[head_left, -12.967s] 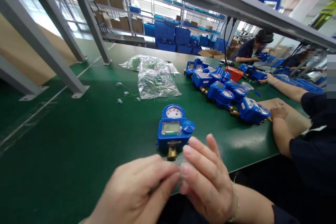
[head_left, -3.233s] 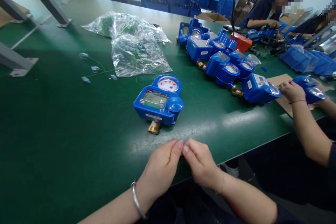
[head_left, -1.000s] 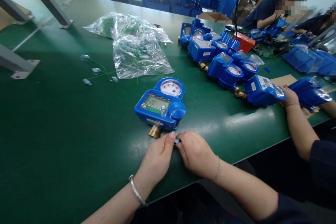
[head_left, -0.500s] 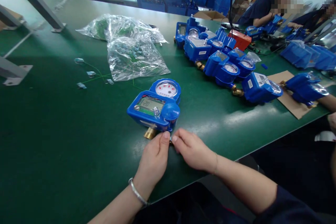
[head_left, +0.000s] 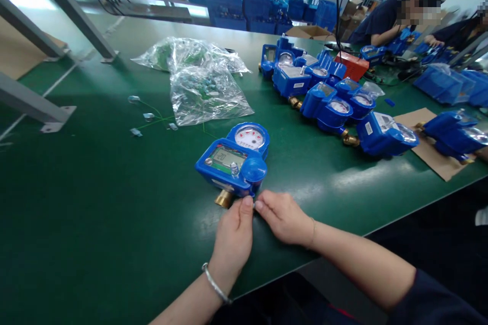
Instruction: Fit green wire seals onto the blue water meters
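"Where's the blue meter (head_left: 233, 161)?"
"On the surface (head_left: 133, 223), just beyond left hand (head_left: 232, 236) and right hand (head_left: 286, 219) — fingers (head_left: 247, 204) pinched on a tiny piece (head_left: 254, 205), mostly hidden."
"Its look?"
"Round white dial (head_left: 249, 137), grey display (head_left: 221, 157), brass fitting (head_left: 223, 199)."

Two hands, left hand (head_left: 234, 231) and right hand (head_left: 285, 218), pinch one small pale piece (head_left: 254, 205), with one blue meter (head_left: 242, 157) just beyond the left hand and, farther out to its left, four pale tags (head_left: 148, 117) and three grey posts (head_left: 71, 15). Beyond the right hand and to its right are three front meters (head_left: 383, 134) of a cluster whose rear ones overlap too much to count, one red box (head_left: 354, 66), and one cardboard sheet (head_left: 432, 155) bearing one separate meter (head_left: 453, 132). Well beyond the right hand are two co-workers (head_left: 381, 25).
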The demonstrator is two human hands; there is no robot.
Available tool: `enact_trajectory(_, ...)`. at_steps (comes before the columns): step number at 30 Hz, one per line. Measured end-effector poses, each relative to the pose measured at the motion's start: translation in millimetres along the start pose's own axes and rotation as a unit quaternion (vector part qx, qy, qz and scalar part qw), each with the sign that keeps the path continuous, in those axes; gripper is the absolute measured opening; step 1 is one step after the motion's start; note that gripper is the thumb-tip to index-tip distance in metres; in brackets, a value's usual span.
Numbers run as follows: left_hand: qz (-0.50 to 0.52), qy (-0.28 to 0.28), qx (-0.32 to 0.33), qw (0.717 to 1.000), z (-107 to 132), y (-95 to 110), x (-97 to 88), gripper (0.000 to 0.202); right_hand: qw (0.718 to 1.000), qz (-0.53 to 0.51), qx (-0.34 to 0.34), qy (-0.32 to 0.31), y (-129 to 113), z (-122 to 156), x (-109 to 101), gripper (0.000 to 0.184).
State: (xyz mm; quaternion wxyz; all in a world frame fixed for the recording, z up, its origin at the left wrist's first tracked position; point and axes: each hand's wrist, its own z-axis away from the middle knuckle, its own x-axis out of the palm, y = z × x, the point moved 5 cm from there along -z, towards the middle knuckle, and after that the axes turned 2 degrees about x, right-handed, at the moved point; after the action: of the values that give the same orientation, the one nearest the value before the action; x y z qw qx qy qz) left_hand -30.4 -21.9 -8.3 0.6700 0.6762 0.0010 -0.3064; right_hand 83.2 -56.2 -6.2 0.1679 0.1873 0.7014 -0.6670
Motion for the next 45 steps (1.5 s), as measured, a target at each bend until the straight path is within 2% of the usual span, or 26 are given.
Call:
enact_trajectory(1,-0.004,0.004,0.004,1.000,0.5,0.9,-0.2,0.038,0.993,-0.098,0.060,-0.004,4.6,0.1,4.1,0.022)
enact_trajectory(3,-0.012,0.011,0.009,1.000,1.0,1.7,0.1,0.037,0.957,-0.245,0.153,-0.011,11.0,0.9,15.5,0.027)
enact_trajectory(5,-0.024,0.011,0.006,1.000,0.6,1.5,1.3,0.039,0.934,-0.301,0.192,-0.023,12.0,0.6,25.0,0.029)
enact_trajectory(7,-0.038,0.001,0.003,0.999,0.0,1.7,1.8,0.042,0.930,-0.308,0.198,-0.036,10.8,0.1,28.6,0.029)
enact_trajectory(10,-0.052,-0.042,0.007,0.998,1.6,4.6,-3.0,0.044,0.938,-0.290,0.188,-0.033,10.0,3.1,24.0,0.031)
enact_trajectory(12,-0.062,-0.083,0.005,0.995,4.8,7.4,-14.8,0.048,0.964,-0.214,0.157,0.019,10.2,7.8,14.2,0.027)
enact_trajectory(14,-0.107,-0.094,0.011,0.990,5.4,11.2,-38.4,0.051,0.982,-0.106,0.112,0.111,7.8,14.2,2.8,0.020)
enact_trajectory(16,-0.189,-0.043,0.045,0.980,-3.0,17.9,-74.1,0.050,0.978,-0.022,0.051,0.203,-0.5,19.2,-4.4,0.045)
enact_trajectory(18,-0.276,0.057,0.105,0.954,-23.4,27.6,-114.6,0.045,0.966,0.023,-0.016,0.259,-13.9,18.7,-4.9,0.072)
enact_trajectory(20,-0.347,0.157,0.153,0.912,-53.9,35.6,-149.0,0.036,0.952,0.071,-0.076,0.288,-30.0,12.1,-0.9,0.085)
enact_trajectory(22,-0.366,0.184,0.163,0.897,-92.2,36.6,-168.3,0.036,0.940,0.104,-0.112,0.303,-43.0,2.0,4.1,0.083)
enact_trajectory(25,-0.384,0.172,0.177,0.889,-144.2,34.2,-173.5,0.043,0.935,0.106,-0.151,0.302,-50.6,-13.6,5.6,0.066)
enact_trajectory(27,-0.392,0.160,0.171,0.890,-169.2,29.7,-170.3,0.039,0.942,0.091,-0.169,0.275,-46.7,-23.4,-2.1,0.059)
enact_trajectory(29,-0.394,0.157,0.154,0.892,-185.4,24.7,-168.2,0.031,0.953,0.073,-0.179,0.233,-38.2,-33.1,-18.8,0.057)
enact_trajectory(31,-0.392,0.159,0.141,0.895,-190.9,22.4,-168.6,0.028,0.964,0.062,-0.183,0.181,-29.7,-41.3,-41.1,0.056)
enact_trajectory(33,-0.384,0.162,0.141,0.898,-181.3,24.8,-169.9,0.026,0.973,0.079,-0.169,0.137,-24.8,-45.2,-61.7,0.058)
enact_trajectory(34,-0.378,0.161,0.146,0.900,-169.6,27.7,-169.7,0.025,0.973,0.100,-0.154,0.136,-24.9,-43.8,-70.0,0.061)
enact_trajectory(35,-0.371,0.161,0.153,0.902,-153.1,31.4,-168.2,0.025,0.970,0.123,-0.139,0.158,-27.3,-39.5,-76.5,0.064)
enact_trajectory(37,-0.345,0.159,0.163,0.910,-108.4,38.7,-160.4,0.026,0.950,0.141,-0.112,0.254,-39.0,-21.2,-80.9,0.061)
enact_trajectory(39,-0.275,0.168,0.152,0.934,-56.4,41.8,-147.3,0.028,0.935,0.079,-0.094,0.333,-54.3,2.9,-67.8,0.040)
enact_trajectory(40,-0.233,0.151,0.149,0.949,-32.2,41.6,-136.5,0.026,0.944,0.015,-0.088,0.318,-60.9,11.2,-53.3,0.028)
enact_trajectory(42,-0.172,0.091,0.174,0.965,7.3,42.0,-108.5,0.023,0.969,-0.120,-0.055,0.211,-70.5,18.2,-16.6,0.026)
enact_trajectory(44,-0.138,0.018,0.195,0.971,30.6,40.5,-78.3,0.021,0.957,-0.245,-0.011,0.157,-74.2,20.8,8.1,0.025)
enact_trajectory(45,-0.130,-0.010,0.199,0.971,36.6,39.0,-64.8,0.021,0.939,-0.308,0.011,0.152,-73.6,20.7,13.7,0.023)
